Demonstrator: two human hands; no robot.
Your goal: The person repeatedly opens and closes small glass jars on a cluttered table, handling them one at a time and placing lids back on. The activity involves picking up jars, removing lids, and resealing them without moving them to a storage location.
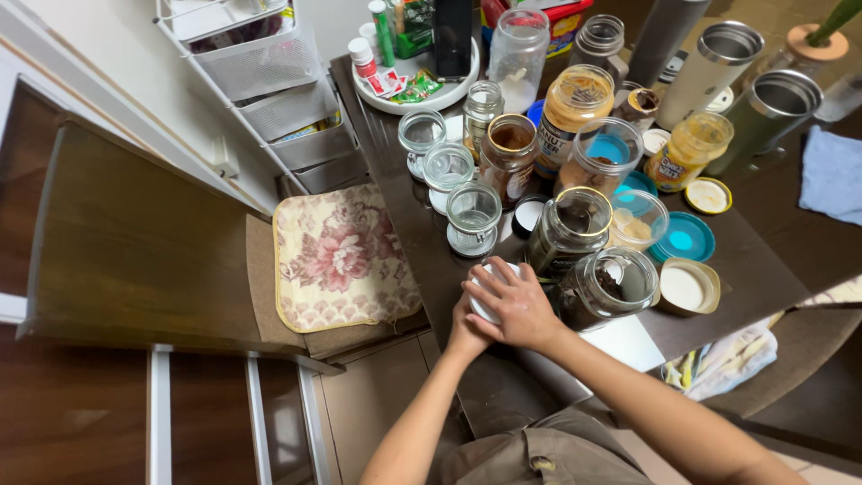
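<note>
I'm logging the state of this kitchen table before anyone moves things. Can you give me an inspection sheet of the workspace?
Surface: dark brown table, crowded with containers.
Job's things: white lid at the near table edge, under both hands; what it sits on is hidden.
Clutter: open glass jars, some empty, some with dark or tan contents; loose lids; metal flasks; round white tray of small items; blue cloth.
Grippers: right hand pressed on top of the lid; left hand beneath it, mostly hidden.
Cables: nothing seen.
Surroundings: chair with floral cushion; white drawer cart by the wall.
</note>
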